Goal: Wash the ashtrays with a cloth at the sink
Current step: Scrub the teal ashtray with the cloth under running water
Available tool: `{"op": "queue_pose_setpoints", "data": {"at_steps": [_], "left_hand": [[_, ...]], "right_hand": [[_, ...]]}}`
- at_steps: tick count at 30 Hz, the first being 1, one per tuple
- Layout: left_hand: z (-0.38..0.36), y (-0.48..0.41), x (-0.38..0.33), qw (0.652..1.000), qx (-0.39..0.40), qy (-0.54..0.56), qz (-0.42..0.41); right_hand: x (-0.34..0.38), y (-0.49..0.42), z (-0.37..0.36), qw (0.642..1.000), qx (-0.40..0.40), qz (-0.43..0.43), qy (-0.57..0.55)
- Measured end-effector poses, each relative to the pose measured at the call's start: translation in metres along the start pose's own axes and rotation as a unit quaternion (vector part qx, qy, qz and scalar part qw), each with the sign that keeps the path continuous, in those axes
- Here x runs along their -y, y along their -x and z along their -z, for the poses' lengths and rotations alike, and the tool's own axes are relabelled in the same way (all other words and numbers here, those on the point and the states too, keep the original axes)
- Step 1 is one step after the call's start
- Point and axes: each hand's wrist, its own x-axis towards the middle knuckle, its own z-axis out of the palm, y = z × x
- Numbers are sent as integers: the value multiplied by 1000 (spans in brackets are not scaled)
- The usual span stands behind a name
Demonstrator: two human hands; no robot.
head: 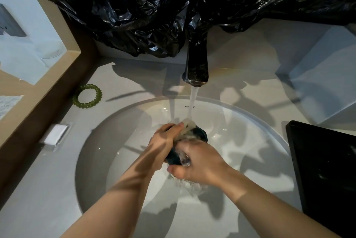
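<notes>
Bench [48,189], sink [250,122] set in it, tap [196,64] behind the sink running. Washing is mid-way: one dark ashtray [201,133] is over the sink's middle, under the stream, with the wet cloth [187,128] on it. Judged as scrub/rinse step, not finished. No other ashtrays seen, so the count done or left can't be told. Black tray [323,170] is right of the sink, green hair tie [87,96] left of it.

Left hand [163,141]: fingers curled round the ashtray's left rim, thumb at the cloth. Right hand [200,162]: fingers curled onto the cloth and the ashtray's near side, tips part hidden by water, thumb tucked below.
</notes>
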Motion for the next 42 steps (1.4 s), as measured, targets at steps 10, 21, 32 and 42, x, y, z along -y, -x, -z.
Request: {"op": "queue_pose_setpoints", "data": {"at_steps": [10,21,32,42], "left_hand": [[-2,-4,6,999,1,-21,-24],[-5,-3,7,999,-14,-24,-21],[-1,-5,5,1000,-9,-15,7],[-6,-4,4,999,-5,-35,-9]], "right_hand": [[1,-13,-6,995,14,-45,83],[-11,-2,5,977,57,3,203],[-3,-14,-3,998,53,18,-12],[-16,-18,8,981,52,2,188]]}}
